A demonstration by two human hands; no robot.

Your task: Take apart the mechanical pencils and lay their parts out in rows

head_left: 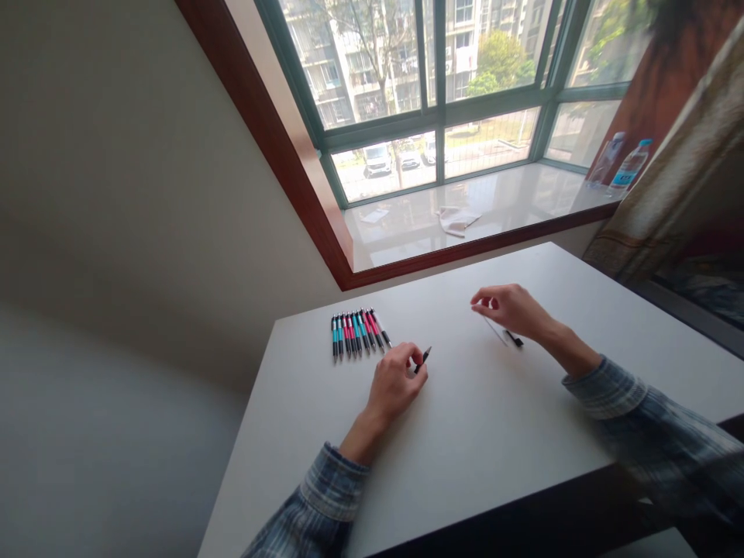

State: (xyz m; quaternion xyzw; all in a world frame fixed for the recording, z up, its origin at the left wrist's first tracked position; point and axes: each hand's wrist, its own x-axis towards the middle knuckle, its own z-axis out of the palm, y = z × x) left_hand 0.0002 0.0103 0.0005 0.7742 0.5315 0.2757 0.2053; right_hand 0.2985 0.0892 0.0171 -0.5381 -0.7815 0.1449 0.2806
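My left hand (397, 381) rests on the white table (482, 434), its fingers closed round a pen (424, 358) whose dark tip pokes out to the right. My right hand (512, 308) hovers over the table further right, fingers pinched near a thin white pen part (495, 330). A small black piece (514, 339) lies just under that hand. A row of several pens (359, 332) with teal, red and white barrels lies side by side on the table, just up and left of my left hand.
Beyond the table runs a glossy window sill (523, 201) with a crumpled cloth (456, 221) and a paper scrap. Two water bottles (619, 163) stand at the sill's right end. A curtain (680, 170) hangs at the right. A plain wall fills the left.
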